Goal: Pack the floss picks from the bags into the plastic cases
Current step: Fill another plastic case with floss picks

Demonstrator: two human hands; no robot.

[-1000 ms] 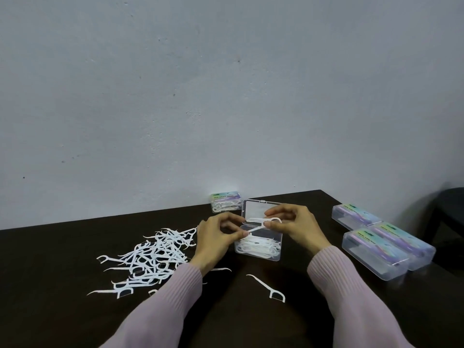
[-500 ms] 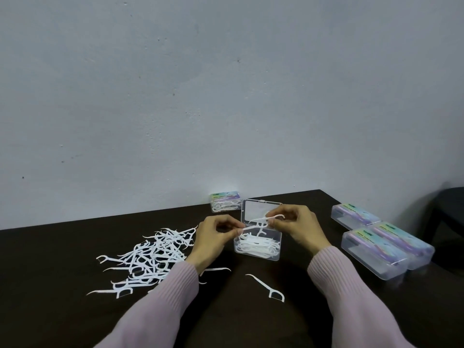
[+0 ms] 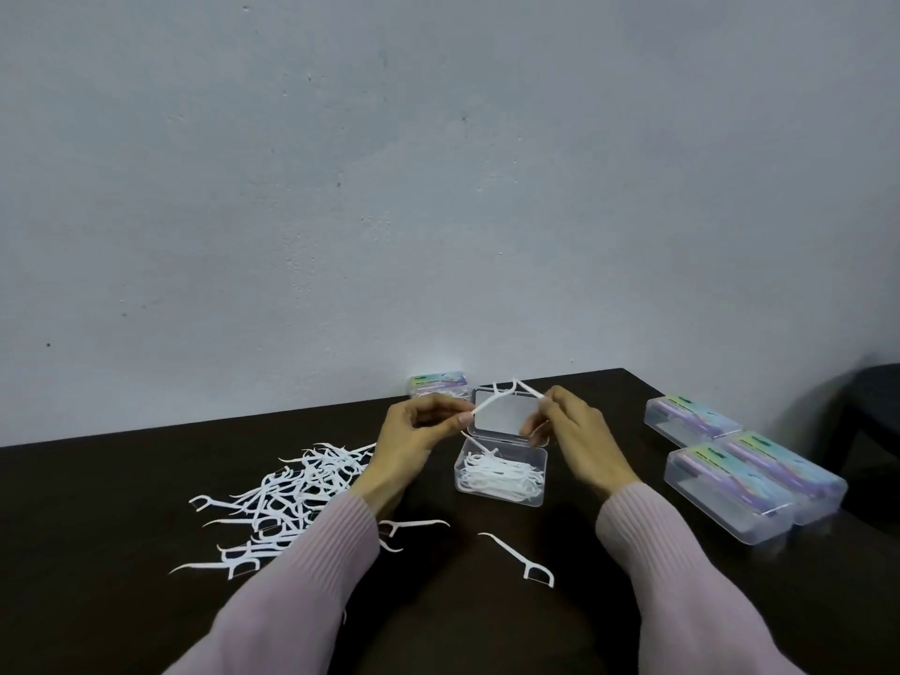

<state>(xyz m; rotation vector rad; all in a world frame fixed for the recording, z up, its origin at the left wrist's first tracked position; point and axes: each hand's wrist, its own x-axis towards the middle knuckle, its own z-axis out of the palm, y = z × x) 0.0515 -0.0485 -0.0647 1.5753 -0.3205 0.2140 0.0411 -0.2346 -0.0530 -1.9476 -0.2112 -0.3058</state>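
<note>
— So, which step is this?

— Filling, I judge. The open case (image 3: 501,472) sits on the dark table (image 3: 97,479), partly filled with white picks, lid up. Above it the left hand (image 3: 414,438) pinches the handle end of one floss pick (image 3: 492,403), fingers closed on it; the right hand (image 3: 567,431) holds a second pick (image 3: 528,389) the same way. Their heads cross over the lid.

— And next?

— They probably need untangling, then lowering flat among those already inside. The loose pile (image 3: 292,489) lies left of the case, one stray pick (image 3: 516,555) in front; three shut cases (image 3: 750,470) wait at the right.

— Changed from half a second ago?

— Both hands have risen and drawn apart, and the picks now point upward, clear of the tray.
</note>
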